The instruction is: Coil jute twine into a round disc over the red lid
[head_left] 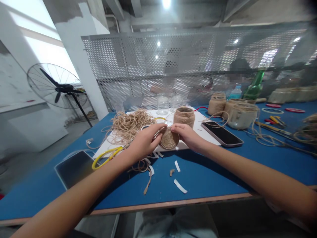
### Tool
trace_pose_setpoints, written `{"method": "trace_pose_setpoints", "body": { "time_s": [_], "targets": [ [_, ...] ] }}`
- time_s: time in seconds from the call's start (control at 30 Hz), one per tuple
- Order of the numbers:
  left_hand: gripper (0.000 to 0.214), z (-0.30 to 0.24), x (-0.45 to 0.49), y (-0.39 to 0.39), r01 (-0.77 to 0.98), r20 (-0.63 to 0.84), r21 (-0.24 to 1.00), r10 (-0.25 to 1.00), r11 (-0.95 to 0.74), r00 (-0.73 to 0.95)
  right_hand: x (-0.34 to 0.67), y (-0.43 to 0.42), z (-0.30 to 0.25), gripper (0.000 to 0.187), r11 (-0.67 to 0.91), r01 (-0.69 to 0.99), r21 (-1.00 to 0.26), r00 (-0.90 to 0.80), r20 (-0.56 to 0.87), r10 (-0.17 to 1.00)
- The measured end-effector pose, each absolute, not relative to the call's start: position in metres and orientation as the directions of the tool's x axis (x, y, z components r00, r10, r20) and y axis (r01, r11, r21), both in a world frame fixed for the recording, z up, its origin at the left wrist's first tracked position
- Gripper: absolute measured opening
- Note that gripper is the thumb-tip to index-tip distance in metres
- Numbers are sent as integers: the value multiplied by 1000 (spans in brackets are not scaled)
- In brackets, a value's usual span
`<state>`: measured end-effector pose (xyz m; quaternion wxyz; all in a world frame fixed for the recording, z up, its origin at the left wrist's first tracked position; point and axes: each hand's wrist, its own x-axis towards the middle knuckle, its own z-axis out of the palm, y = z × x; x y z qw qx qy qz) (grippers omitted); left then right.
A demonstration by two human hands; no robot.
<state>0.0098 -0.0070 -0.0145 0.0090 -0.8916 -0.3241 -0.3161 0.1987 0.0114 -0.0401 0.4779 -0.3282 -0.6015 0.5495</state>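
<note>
Stretching two forearms (96, 180) over the front edge of the surface (210, 172), pinching one coiled twine disc (169, 139) between left fingers (156, 140) and right fingers (179, 126) behind that edge's middle, with one twine-wrapped jar (184, 117) just beyond.

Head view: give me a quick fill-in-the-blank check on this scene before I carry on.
1. The left hand and ____ hand hold the round twine piece.
2. The tabletop is coloured ____.
3. The tall bottle is coloured ____.
4. The fan stands toward the picture's ____ side.

Missing words: right; blue; green; left.
</note>
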Motion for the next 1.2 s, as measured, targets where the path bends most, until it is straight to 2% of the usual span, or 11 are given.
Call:
{"method": "trace_pose_setpoints", "body": {
  "time_s": [0.17,0.43,0.53,0.63,0.77,0.83,0.9,1.2],
  "targets": [
    [32,-13,7,-6,555,580,88,495,-827,646,198,13,-40,16,213,-116,-970,-294,239,925],
    [27,-18,4,-2,644,605,-139,450,-752,657,196,12,-42,17,203,-136,-970,-293,235,927],
    [27,-18,5,-4,659,612,-171,445,-733,654,196,12,-42,16,186,-152,-971,-306,225,925],
    [23,-16,7,-6,679,601,-88,505,-729,619,196,10,-41,14,173,-132,-976,-323,208,924],
    [23,-14,11,-8,696,511,201,680,-690,526,196,7,-40,13,218,-83,-972,-356,234,905],
    [26,-13,13,-9,681,437,308,734,-665,520,195,6,-40,14,254,-66,-965,-368,260,893],
    [26,-13,14,-10,665,397,355,750,-657,529,195,6,-41,14,282,-53,-958,-377,281,883],
    [18,-13,18,-8,576,378,524,777,-628,503,195,4,-40,17,320,-14,-947,-394,299,869]
  ]
}}
